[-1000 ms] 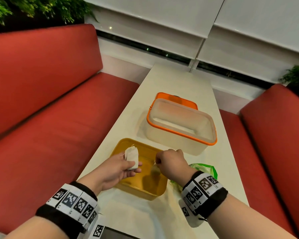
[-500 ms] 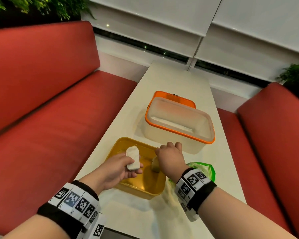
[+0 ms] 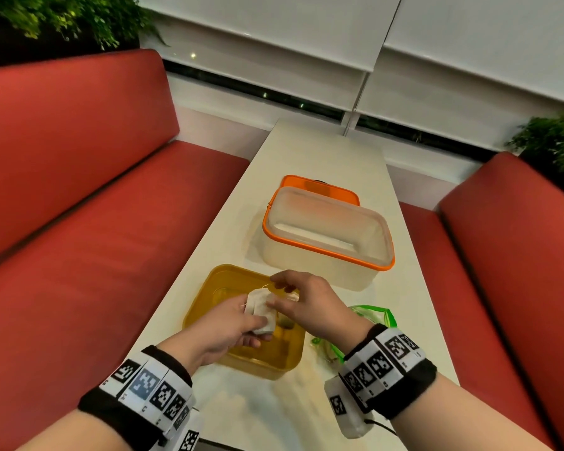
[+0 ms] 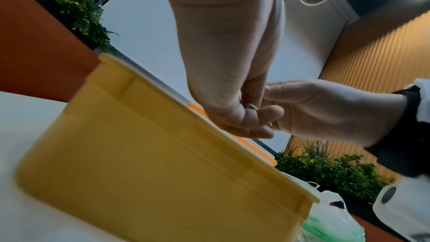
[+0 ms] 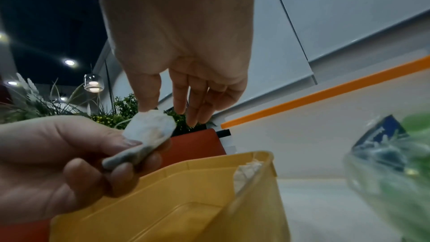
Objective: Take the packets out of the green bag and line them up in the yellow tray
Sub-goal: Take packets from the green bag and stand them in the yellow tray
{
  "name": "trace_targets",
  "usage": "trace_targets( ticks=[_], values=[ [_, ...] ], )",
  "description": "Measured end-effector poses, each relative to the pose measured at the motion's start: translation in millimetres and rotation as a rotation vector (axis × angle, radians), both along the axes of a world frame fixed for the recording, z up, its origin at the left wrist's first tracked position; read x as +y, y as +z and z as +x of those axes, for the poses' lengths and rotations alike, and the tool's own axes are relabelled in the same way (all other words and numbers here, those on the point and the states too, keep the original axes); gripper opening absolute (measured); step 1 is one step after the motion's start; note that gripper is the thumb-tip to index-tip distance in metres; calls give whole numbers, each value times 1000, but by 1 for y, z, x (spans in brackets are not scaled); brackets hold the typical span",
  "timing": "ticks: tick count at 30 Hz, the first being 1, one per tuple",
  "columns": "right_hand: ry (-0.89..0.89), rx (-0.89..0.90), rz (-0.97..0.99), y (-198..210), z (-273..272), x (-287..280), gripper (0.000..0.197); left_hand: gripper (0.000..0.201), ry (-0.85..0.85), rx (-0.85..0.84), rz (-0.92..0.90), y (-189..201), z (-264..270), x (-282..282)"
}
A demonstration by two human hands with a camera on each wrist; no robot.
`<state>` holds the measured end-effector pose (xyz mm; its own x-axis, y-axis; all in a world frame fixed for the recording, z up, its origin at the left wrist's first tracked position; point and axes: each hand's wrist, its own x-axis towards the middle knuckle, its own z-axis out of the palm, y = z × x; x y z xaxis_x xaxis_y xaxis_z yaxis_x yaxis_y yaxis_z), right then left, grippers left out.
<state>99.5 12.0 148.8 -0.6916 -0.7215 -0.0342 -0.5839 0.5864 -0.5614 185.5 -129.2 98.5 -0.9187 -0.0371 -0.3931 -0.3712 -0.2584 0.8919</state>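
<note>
Pinched between thumb and curled fingers, a white packet (image 5: 149,135) sits in the left hand (image 3: 228,323) just above the near half of the yellow tray (image 3: 209,288); the right hand (image 3: 310,304) reaches across with fingers loosely spread, its thumb tip touching the packet's upper edge, holding nothing itself as far as the right wrist view shows. A second packet (image 5: 246,174) leans against the tray's right-hand wall; whether more lie under the hands I cannot tell. Just right of the tray the green bag (image 3: 372,317) lies slumped on the table (image 3: 323,151), contents blurred; beyond the tray stands a clear tub with an orange rim (image 3: 326,236).

By my reading this is a hand-over or a straightening of the held packet before it goes down; the next move calls for setting it flat beside the leaning one, edges parallel, then returning to the bag for another.
</note>
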Motion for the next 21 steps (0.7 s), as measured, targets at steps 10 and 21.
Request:
trace_targets(
  ticks=[10,21],
  values=[
    [-41,63,48,2,-7,11,8,13,58,14,-257,1,-7,7],
    [-38,241,361,-33,-11,6,15,9,122,-30,-221,-5,-1,2]
  ],
)
